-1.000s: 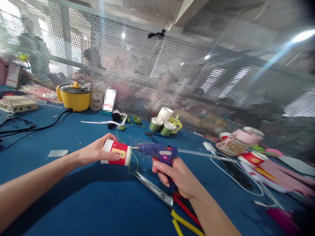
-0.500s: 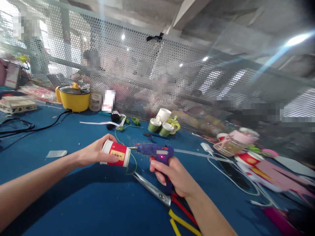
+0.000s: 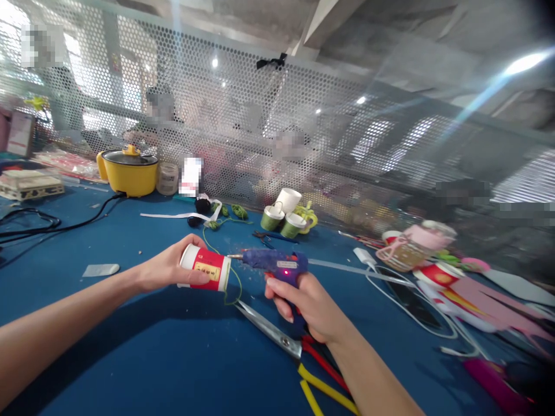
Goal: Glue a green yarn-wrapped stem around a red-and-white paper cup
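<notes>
Holding a red cup (image 3: 205, 268) sideways, the left hand (image 3: 167, 267) wraps it; the right hand (image 3: 306, 303) grips a blue glue gun (image 3: 273, 261), tip at its rim.

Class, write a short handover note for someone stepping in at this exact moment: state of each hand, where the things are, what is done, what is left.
Left hand: grips the red-and-white paper cup, held on its side above the blue table.
Right hand: grips the blue hot-glue gun, red light on, nozzle at the cup's rim.
A thin green cord hangs at that rim; whether glue is already on it cannot be seen.
Silver scissors with red and yellow handles lie on the table under the right hand.
Left: judging by the nozzle, probably fixing the cord to the cup.
</notes>
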Demonstrator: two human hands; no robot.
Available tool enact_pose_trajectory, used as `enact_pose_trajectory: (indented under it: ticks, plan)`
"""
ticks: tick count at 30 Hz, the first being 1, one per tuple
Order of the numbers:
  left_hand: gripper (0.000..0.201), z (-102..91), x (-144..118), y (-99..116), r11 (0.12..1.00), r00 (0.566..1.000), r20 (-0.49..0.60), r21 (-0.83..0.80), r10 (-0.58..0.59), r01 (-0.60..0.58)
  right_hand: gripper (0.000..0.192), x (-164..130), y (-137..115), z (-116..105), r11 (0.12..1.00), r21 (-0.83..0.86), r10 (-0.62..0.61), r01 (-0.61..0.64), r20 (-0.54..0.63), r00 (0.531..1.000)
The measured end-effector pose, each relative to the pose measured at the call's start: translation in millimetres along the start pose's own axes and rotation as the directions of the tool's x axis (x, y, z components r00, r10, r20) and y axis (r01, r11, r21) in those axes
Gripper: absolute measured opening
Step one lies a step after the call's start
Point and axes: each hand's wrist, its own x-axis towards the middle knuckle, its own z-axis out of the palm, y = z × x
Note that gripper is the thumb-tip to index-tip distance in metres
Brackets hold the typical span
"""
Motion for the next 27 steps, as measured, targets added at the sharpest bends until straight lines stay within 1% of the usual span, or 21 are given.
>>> enact_pose_trajectory:
  ticks: [3,6,10,13,22,27]
  plan:
    - [0.046,-0.5,0.3,-0.2,1.000,1.000,-0.004,0.006,-0.002,0.002,0.028,-1.9,0.4,-2.0,1.000,-0.017,-0.020,0.020,0.000,1.000]
    - [0.046,-1.1,1.5,-1.1,1.000,1.000,-0.009,0.016,0.009,-0.009,0.029,-6.6,-2.0,-2.5,0.997,-0.070,-0.034,0.034,0.005,0.999]
    - [0.046,-1.9,2.8,-3.1,0.999,1.000,-0.011,0.042,0.028,-0.027,0.031,-10.4,-4.8,-1.9,0.989,-0.143,-0.030,0.028,-0.008,1.000]
    - [0.047,-2.6,3.4,-4.9,0.998,0.999,-0.021,0.061,0.028,-0.027,0.032,-10.6,-5.2,-2.3,0.984,-0.178,-0.029,0.031,0.009,1.000]
    - [0.047,-2.8,2.6,-3.9,0.997,0.999,-0.034,0.078,0.026,-0.023,0.032,-9.9,-4.5,-2.9,0.979,-0.201,-0.024,0.026,0.010,1.000]
    - [0.047,-2.1,2.5,-2.8,0.996,0.999,-0.032,0.083,0.025,-0.022,0.031,-8.1,-2.8,-3.8,0.983,-0.181,-0.020,0.022,0.014,1.000]
